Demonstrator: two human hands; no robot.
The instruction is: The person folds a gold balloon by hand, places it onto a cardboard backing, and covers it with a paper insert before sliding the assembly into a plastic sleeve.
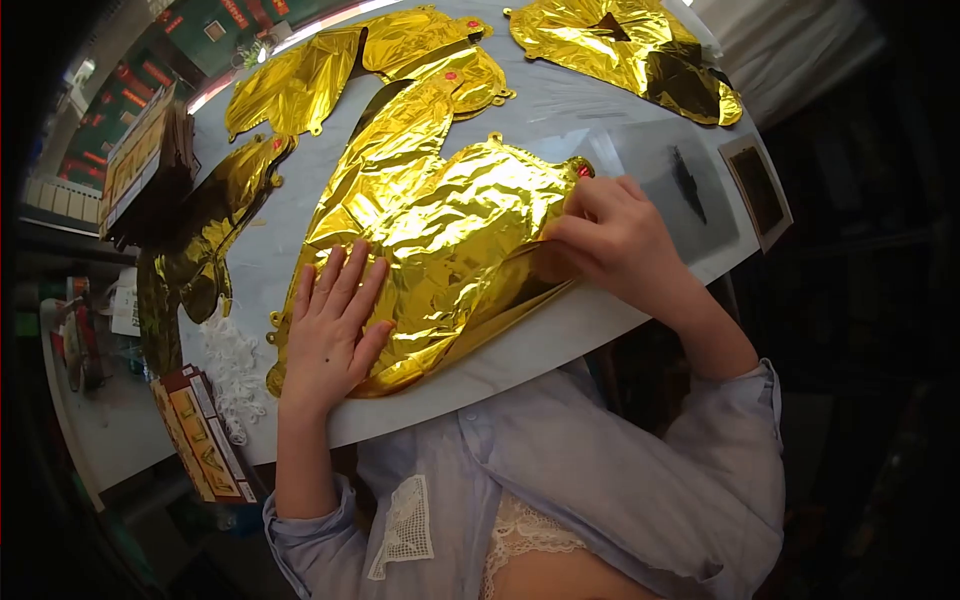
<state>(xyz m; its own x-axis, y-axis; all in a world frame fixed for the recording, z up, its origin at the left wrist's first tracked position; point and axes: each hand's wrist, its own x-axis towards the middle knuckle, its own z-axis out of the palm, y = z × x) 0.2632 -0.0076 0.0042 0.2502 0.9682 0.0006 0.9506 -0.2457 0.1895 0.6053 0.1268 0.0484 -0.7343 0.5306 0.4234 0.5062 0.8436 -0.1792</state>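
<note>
A large flat gold foil balloon (450, 235) lies creased on the table in front of me. My left hand (335, 330) rests flat on its left part, fingers spread. At its right edge my right hand (615, 240) has its fingers closed on the foil, just below a small red spot (584, 171). The lower right edge of the foil is lifted and folded near that hand. More gold foil balloons lie beyond it, one at the top right (620, 50) and others at the top left (300, 80).
A stack of printed cards (150, 165) stands at the left, with another stack (205, 435) at the lower left edge. White looped strings (232, 370) lie beside it. A framed dark piece (757, 193) sits at the right edge of the grey table (500, 385).
</note>
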